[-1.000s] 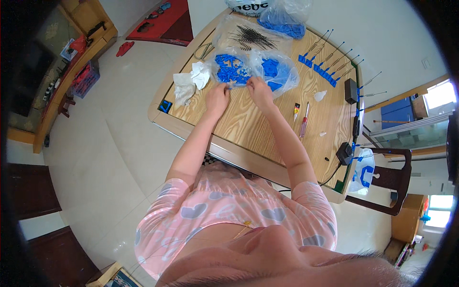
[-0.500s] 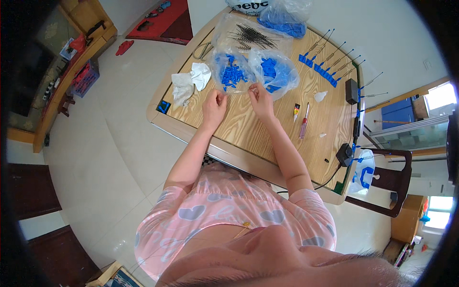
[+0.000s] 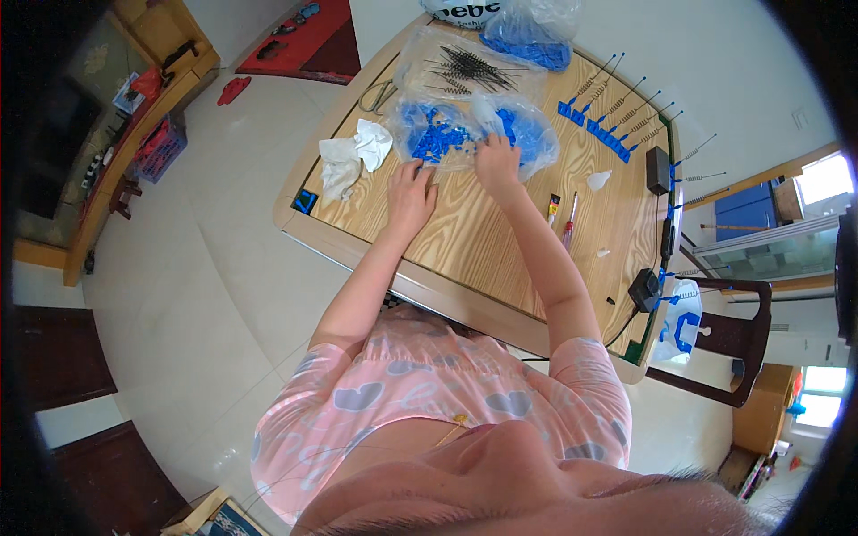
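Observation:
Two clear plastic bags lie side by side on the wooden table. The left plastic bag (image 3: 441,154) is spread flat with many small blue plastic pieces on it. The right plastic bag (image 3: 539,147) holds larger-looking blue pieces (image 3: 508,125). My right hand (image 3: 498,163) is closed on the near left edge of the right bag, where a whitish fold of plastic stands up; its fingertips are partly hidden. At the near edge of the left bag rests my left hand (image 3: 413,192), thumb apart from the fingers, with nothing seen in it.
Black springs (image 3: 478,70) lie on plastic at the back, beside scissors (image 3: 380,96). Crumpled tissues (image 3: 341,166) sit at the left. To the right are a glue tube (image 3: 553,209), a screwdriver (image 3: 569,223), spring pieces in blue bases (image 3: 608,138) and a black box (image 3: 657,171).
My right hand has moved right and away from me, lifting a fold of the right bag's plastic. My left hand has loosened from a pinch and shifted slightly right.

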`<state>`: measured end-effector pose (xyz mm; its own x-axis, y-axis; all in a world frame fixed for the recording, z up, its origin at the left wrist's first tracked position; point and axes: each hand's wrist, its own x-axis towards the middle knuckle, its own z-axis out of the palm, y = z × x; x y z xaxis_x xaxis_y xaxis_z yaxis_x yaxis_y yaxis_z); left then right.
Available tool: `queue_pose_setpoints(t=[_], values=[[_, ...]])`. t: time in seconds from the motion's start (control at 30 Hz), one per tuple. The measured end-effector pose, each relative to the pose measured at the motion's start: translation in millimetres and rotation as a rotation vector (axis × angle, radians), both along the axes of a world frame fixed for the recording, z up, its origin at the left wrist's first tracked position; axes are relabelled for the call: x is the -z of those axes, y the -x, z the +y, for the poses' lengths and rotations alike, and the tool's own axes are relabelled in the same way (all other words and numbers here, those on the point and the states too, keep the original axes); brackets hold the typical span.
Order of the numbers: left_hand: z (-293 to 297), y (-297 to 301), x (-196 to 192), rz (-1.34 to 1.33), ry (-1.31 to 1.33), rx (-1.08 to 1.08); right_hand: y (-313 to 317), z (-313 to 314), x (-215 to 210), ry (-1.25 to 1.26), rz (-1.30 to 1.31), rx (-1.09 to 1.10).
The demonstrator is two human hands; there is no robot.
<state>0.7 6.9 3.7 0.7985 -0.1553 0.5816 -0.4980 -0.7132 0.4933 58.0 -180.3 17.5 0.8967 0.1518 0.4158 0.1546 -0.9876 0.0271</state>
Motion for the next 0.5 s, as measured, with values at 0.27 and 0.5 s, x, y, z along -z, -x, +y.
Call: queue_pose_setpoints(t=[0.27,0.5], values=[[3,-1,4,-0.04,0.056,-0.003,-27,-23,-19,-0.551,-0.209,-0.145],[4,-1,5,-0.079,0.118,-0.015,-37,-72,-14,-0.504,0.004,-0.01]])
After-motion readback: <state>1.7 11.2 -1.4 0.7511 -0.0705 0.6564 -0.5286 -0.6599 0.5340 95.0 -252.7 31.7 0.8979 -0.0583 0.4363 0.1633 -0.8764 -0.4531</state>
